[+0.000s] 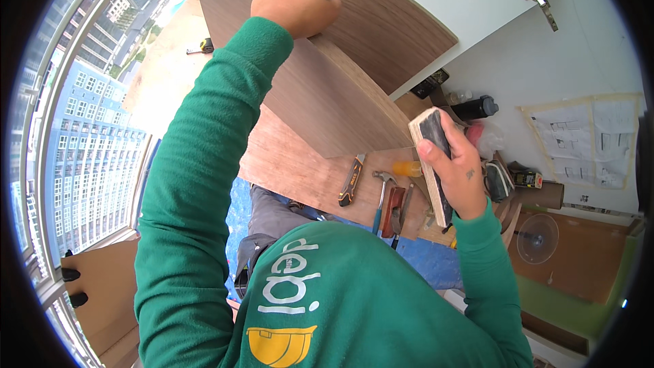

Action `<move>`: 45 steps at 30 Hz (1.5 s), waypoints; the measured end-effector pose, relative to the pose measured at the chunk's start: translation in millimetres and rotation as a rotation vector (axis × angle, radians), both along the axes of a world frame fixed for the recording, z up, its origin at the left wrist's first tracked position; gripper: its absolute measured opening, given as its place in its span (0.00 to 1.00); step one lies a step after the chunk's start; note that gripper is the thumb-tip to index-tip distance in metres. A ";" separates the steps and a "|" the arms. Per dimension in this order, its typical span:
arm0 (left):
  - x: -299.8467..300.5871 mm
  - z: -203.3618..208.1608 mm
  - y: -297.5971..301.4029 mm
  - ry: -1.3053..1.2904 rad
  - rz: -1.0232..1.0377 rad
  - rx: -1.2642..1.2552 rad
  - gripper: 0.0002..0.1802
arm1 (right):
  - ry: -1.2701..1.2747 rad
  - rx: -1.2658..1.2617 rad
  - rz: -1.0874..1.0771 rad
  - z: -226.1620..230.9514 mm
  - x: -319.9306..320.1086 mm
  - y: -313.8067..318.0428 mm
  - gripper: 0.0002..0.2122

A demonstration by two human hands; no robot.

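While gripped, block point(431, 178) pointing lengthwise away; left-leaning

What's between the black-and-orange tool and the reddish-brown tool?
In the head view, a teal-handled claw hammer lies between the black-and-orange tool and the reddish-brown tool.

Block point(431, 180): long, slim, pale layered wood side, dark covering on the broad face
Block pose: tilted upright, gripped in the right hand point(462, 174)
Block position: right by the panel's point(327, 99) near end, contact unclear
Panel look: flat, grey-brown wood grain, paler narrow edge
Panel pose: on edge, narrow side up, running diagonally
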State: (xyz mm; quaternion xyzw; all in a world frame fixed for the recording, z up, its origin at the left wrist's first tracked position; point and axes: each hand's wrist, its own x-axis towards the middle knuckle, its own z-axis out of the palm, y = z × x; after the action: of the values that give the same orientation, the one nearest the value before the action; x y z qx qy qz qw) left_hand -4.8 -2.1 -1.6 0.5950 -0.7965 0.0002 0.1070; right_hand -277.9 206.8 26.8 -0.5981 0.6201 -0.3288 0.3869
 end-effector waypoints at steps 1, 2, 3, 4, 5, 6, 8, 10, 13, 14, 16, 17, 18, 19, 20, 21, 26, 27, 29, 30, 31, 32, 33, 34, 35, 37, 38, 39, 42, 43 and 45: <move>-0.4 -0.2 0.2 0.002 -0.002 -0.008 0.28 | 0.006 0.043 -0.029 -0.8 -2.0 -5.0 0.27; -0.5 0.2 0.1 0.001 -0.004 -0.009 0.28 | -0.002 0.035 0.001 -1.9 -3.8 -8.7 0.27; -0.7 0.9 0.4 0.000 -0.007 -0.009 0.28 | 0.004 0.044 0.002 -2.4 -5.3 -9.6 0.28; -0.5 2.2 0.5 -0.005 -0.010 -0.002 0.28 | -0.034 -0.012 0.045 -2.7 -6.3 -8.9 0.28; -0.9 3.2 1.5 0.013 -0.004 0.006 0.25 | 0.019 0.028 0.010 -3.0 -7.0 -8.7 0.27; -1.2 4.3 2.4 0.030 0.001 0.014 0.22 | 0.029 0.006 0.018 -2.9 -6.7 -6.0 0.26; -3.8 5.1 5.6 0.111 0.040 0.026 0.12 | 0.045 -0.042 0.032 -2.5 -4.0 -1.8 0.25; -3.7 6.8 4.6 -0.056 -0.016 0.068 0.15 | 0.075 -0.023 -0.026 -2.3 0.6 -1.1 0.23; -1.4 3.8 4.5 0.014 0.000 0.048 0.20 | 0.050 -0.073 0.049 -3.2 3.6 -21.1 0.22; -0.6 2.3 3.4 0.089 0.025 0.050 0.22 | 0.003 -0.118 0.089 -4.1 5.2 -23.8 0.23; 1.7 -0.3 -1.1 0.121 0.029 0.064 0.24 | 0.015 -0.066 0.039 -3.0 6.7 -22.3 0.23; 2.7 -2.3 -2.7 0.148 0.035 0.077 0.25 | -0.008 -0.088 0.061 -2.5 7.2 -21.5 0.22; 3.4 -4.7 -3.5 0.128 0.023 0.069 0.26 | 0.031 -0.065 0.047 -1.4 8.2 -15.7 0.22; 4.3 -6.3 -4.2 0.117 0.015 0.048 0.26 | 0.051 -0.073 0.061 -0.2 9.4 -10.5 0.22; 5.7 -7.5 -4.4 0.103 0.016 0.043 0.27 | 0.105 -0.018 0.026 0.4 10.6 -10.5 0.22; 6.1 -8.6 -3.8 0.120 0.024 0.033 0.27 | 0.061 -0.099 0.072 0.4 11.9 -9.9 0.22; 4.5 -5.6 -1.4 0.142 0.027 0.050 0.27 | 0.045 -0.063 0.043 -3.8 11.1 -33.6 0.22; 4.0 -4.1 -1.5 0.150 0.035 0.053 0.25 | -0.013 -0.106 0.087 -5.2 10.5 -34.3 0.22; 2.7 -3.2 -0.4 0.173 0.069 0.078 0.24 | 0.094 -0.126 0.067 -6.4 9.1 -25.6 0.22; 3.4 -3.3 1.0 0.130 0.047 0.048 0.24 | 0.129 -0.156 0.063 -6.1 8.9 -18.7 0.22; 4.2 -4.0 2.8 0.097 0.027 0.007 0.24 | 0.121 -0.172 0.082 -5.7 8.7 -15.5 0.22; 4.7 -4.7 4.5 0.063 0.007 -0.032 0.24 | 0.111 -0.172 0.078 -5.1 8.6 -14.8 0.22; 4.4 -4.4 4.3 0.087 0.020 -0.002 0.25 | 0.120 -0.150 0.068 -4.4 9.2 -12.8 0.22; 3.2 -3.4 2.9 0.111 0.029 0.026 0.26 | 0.108 -0.126 0.065 -3.8 9.2 -18.9 0.22; 2.0 -2.5 2.1 0.136 0.037 0.051 0.27 | 0.086 -0.103 0.083 -3.3 9.1 -28.7 0.22; 2.4 -3.2 5.0 0.057 -0.001 -0.028 0.23 | 0.024 -0.084 0.131 -2.1 10.5 -39.3 0.22; 2.1 -2.4 4.8 0.038 -0.012 -0.030 0.22 | -0.009 -0.083 0.120 -2.2 11.9 -40.6 0.22; 2.0 -1.9 4.7 0.072 0.011 -0.011 0.22 | 0.065 -0.081 0.070 -1.8 13.3 -39.6 0.21; 2.6 0.6 0.6 0.150 0.050 0.086 0.21 | 0.146 -0.202 0.062 0.1 18.0 -11.0 0.20; 3.7 0.0 0.8 0.113 0.027 0.070 0.21 | 0.142 -0.210 0.062 0.6 18.5 -7.9 0.20; 4.3 -2.1 1.6 0.089 0.022 0.053 0.23 | 0.132 -0.195 0.075 1.5 18.3 -7.7 0.20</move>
State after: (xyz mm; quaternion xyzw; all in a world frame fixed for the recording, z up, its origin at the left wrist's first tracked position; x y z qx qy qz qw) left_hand -0.5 -0.5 -3.7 0.6059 -0.7841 -0.0462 0.1263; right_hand -259.6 199.1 28.3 -0.6757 0.5867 -0.3328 0.2974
